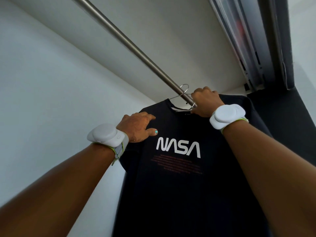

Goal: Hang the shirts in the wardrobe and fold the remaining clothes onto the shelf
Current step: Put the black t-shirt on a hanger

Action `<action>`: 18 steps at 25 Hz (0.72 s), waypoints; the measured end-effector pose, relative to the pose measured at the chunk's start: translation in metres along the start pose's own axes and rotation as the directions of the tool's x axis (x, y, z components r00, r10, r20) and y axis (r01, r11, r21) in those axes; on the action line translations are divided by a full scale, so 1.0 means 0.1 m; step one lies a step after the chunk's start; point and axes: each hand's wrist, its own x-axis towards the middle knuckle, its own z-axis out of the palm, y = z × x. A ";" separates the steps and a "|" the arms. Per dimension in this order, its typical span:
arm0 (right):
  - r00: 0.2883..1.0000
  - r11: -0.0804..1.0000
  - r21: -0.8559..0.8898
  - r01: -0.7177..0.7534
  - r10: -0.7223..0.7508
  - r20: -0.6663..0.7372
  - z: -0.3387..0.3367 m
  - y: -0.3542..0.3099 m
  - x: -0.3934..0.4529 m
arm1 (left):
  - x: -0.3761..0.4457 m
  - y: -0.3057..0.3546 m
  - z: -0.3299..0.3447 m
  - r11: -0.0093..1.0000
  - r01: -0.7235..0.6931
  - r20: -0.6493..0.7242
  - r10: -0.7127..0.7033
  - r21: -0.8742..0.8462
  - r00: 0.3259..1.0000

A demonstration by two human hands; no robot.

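A black shirt (179,185) with a white NASA print hangs on a thin wire hanger (184,90). The hanger's hook sits at the grey metal wardrobe rail (119,40), which runs from the top left down to the shirt's collar. My right hand (206,101) is closed on the hanger and the collar, right beside the rail. My left hand (137,126) grips the shirt's left shoulder, thumb lying on the front of the fabric. Both wrists carry white bands.
White wardrobe walls (42,82) enclose the rail on the left and above. A sliding door track (242,40) and a dark door edge (282,48) run along the upper right. Nothing else hangs on the visible rail.
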 end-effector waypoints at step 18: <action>0.984 0.943 0.313 0.109 -0.057 -0.170 -0.11 -0.58 -2.44 | -1.56 1.12 -0.05 0.982 0.082 -0.023 -0.087 -0.171 0.996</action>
